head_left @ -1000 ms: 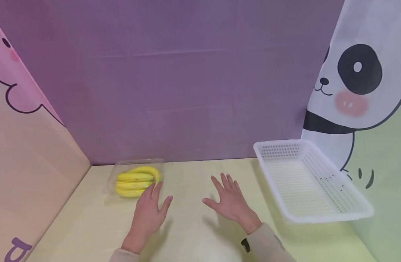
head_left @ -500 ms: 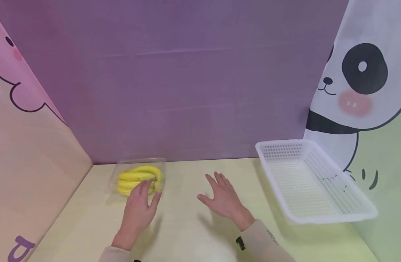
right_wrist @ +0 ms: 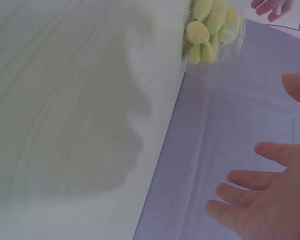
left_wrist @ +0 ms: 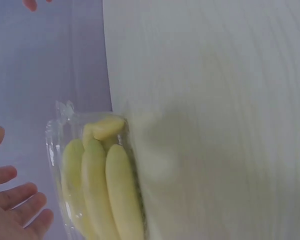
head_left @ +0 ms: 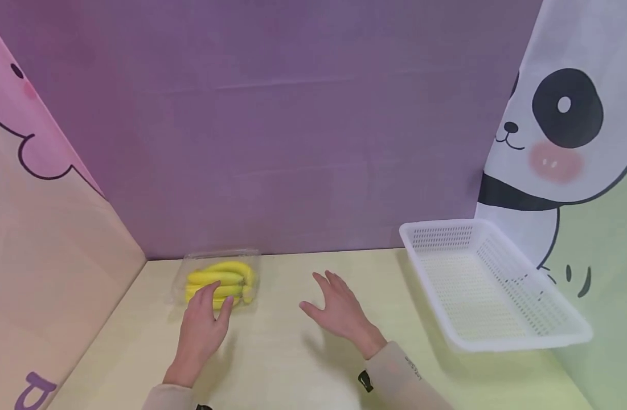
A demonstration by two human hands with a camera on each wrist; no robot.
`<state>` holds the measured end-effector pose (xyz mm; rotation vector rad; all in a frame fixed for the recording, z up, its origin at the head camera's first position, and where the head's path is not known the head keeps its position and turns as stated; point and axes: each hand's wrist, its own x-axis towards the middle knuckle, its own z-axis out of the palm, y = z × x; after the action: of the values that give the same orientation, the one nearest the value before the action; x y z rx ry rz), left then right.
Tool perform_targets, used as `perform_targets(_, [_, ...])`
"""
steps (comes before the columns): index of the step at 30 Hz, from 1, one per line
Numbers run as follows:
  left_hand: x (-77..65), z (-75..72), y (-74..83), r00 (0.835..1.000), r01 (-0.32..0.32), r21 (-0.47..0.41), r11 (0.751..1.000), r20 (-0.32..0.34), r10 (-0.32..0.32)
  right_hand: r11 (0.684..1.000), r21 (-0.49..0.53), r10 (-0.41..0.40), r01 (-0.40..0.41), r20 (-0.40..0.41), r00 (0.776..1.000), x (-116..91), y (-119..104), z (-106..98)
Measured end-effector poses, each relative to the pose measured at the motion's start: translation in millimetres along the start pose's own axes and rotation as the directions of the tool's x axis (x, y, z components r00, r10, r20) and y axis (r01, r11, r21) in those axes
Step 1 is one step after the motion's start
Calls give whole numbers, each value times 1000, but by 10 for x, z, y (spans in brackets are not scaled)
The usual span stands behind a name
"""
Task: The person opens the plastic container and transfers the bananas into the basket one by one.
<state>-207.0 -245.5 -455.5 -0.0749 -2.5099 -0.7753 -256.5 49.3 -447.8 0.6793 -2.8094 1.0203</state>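
A bunch of yellow bananas [head_left: 216,278] lies in a clear plastic bag [head_left: 251,259] at the back left of the table. My left hand [head_left: 203,324] hovers just in front of it, fingers spread and relaxed, overlapping the lower bananas in the head view. In the left wrist view, the bananas [left_wrist: 97,185] show beside the fingers of that hand, which hold nothing. My right hand [head_left: 339,307] is over the middle of the table, fingers apart, and its palm holds nothing. The right wrist view shows its spread fingers [right_wrist: 247,179] with the bagged bananas [right_wrist: 205,32] beyond.
A white perforated plastic basket [head_left: 449,324] stands at the right of the table. Behind the pale wooden table [head_left: 282,364] rises a purple backdrop [head_left: 313,142]. Printed side panels, one with a panda [head_left: 544,125], close in both sides.
Both hands have shifted left, the left one also slightly down in the head view and now more in front of the bananas. The bag and the basket stay put.
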Motion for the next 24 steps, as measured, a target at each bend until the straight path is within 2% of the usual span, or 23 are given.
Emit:
perform_targets(9, [89,6,-177,999,-10,-40,999,-44,8,997,78,33,-30,-38,999,30,-57,103])
perform_targets(18, [124,-80,-278,998,59,-47,997,-32,-60,992,121,47,-45,-15,999,57,-78,198])
perform_targets(24, [180,-113,-409,994,46,-20,999,-94,-47,989,141,38,-37,-6,999,112,-88,255])
